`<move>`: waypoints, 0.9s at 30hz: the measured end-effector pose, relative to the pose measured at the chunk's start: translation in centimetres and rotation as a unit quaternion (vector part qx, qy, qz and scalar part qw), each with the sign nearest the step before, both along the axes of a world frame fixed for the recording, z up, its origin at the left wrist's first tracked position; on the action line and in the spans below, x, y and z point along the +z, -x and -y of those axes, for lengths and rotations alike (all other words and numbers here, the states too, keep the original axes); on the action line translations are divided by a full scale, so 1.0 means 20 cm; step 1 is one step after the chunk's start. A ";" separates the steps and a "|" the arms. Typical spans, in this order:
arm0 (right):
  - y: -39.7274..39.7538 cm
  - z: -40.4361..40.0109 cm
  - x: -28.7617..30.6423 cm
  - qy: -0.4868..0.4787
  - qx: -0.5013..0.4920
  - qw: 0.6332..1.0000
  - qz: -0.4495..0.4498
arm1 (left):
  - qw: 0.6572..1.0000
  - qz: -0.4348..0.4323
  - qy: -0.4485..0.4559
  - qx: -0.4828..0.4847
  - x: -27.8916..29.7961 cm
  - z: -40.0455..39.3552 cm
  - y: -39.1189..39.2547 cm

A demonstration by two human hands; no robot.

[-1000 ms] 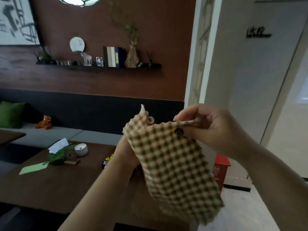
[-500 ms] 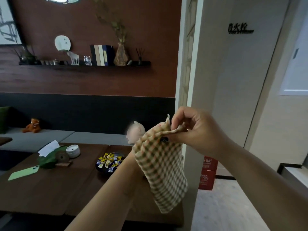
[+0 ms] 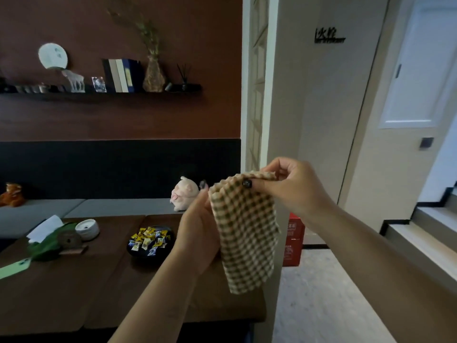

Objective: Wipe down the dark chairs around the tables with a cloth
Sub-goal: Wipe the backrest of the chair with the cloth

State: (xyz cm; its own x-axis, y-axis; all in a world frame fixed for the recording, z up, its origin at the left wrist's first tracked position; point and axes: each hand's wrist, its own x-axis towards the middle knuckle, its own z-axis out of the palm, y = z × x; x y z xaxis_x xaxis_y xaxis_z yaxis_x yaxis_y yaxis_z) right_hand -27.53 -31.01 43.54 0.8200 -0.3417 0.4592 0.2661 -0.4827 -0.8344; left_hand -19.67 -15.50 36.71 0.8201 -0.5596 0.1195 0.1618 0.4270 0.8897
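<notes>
The right hand [image 3: 291, 191] pinches the top edge of the cloth [image 3: 244, 233] between thumb and curled fingers, holding it up in the air over the right end of the worktop [image 3: 74, 293]. The left hand [image 3: 200, 229] is behind the cloth's left edge, fingers raised against it; whether it grips the fabric I cannot tell. The checked cloth hangs down folded from the right hand, its lower end free.

On the worktop a dark dish of wrapped sweets [image 3: 150, 241] sits near the far edge, just left of the left hand. Further left stand a white pot [image 3: 87, 229] and a green tissue holder [image 3: 49, 243]. A pale toy [image 3: 184, 193] sits on the grey bench [image 3: 111, 206] behind the worktop. A wall shelf [image 3: 99, 94] carries books and a vase. A red box [image 3: 294, 238] stands on the floor behind the cloth.
</notes>
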 end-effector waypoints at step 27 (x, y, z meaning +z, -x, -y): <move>-0.80 0.38 -1.07 -0.006 -0.006 0.980 -0.200 | 0.918 0.157 -0.349 0.106 -0.84 0.17 -0.84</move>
State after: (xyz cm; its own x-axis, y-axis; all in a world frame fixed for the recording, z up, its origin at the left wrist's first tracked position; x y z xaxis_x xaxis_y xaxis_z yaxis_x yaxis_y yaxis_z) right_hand -11.56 -38.53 22.08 0.9295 -0.3553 0.0985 -0.0879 -0.4731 -0.8766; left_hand -2.96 -18.89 19.92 0.9058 -0.4218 0.0414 -0.1702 -0.2724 0.9470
